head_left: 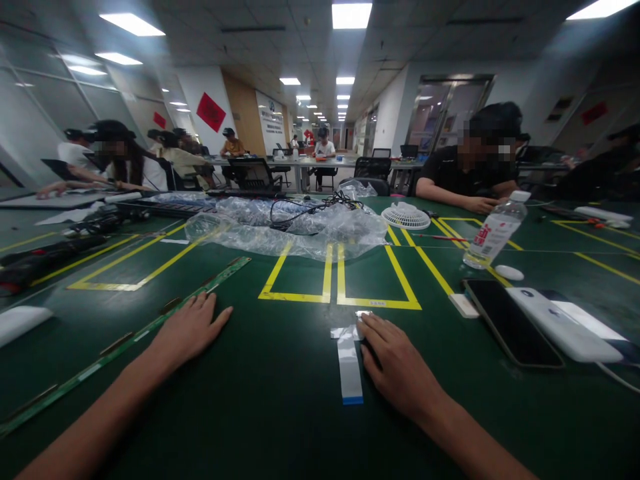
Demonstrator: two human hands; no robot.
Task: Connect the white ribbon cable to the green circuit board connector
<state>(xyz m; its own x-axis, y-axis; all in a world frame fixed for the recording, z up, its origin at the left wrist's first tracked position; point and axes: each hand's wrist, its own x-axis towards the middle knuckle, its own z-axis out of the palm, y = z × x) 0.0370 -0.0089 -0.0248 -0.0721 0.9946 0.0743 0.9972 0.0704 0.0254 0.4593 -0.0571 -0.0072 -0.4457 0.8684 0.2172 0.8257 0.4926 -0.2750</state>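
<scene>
My left hand (186, 330) lies palm down on the green table (280, 373), thumb spread, its fingertips at a long, narrow green circuit board (135, 335). That strip runs slantwise from the lower left toward the middle. Close to the table, my right hand (395, 360) has its fingers bent and drawn together at the upper end of a white flat ribbon cable (349, 373). The cable has a folded, branching top and a blue tip pointing toward me. My fingertips partly cover its upper end.
Crumpled clear plastic wrap (300, 233) with black cables (310, 213) lies ahead, near a white fan grille (406, 215). To the right are a bottle (495, 230), a black phone (513, 323) and a white device (565, 323). A co-worker (465, 167) sits across the table.
</scene>
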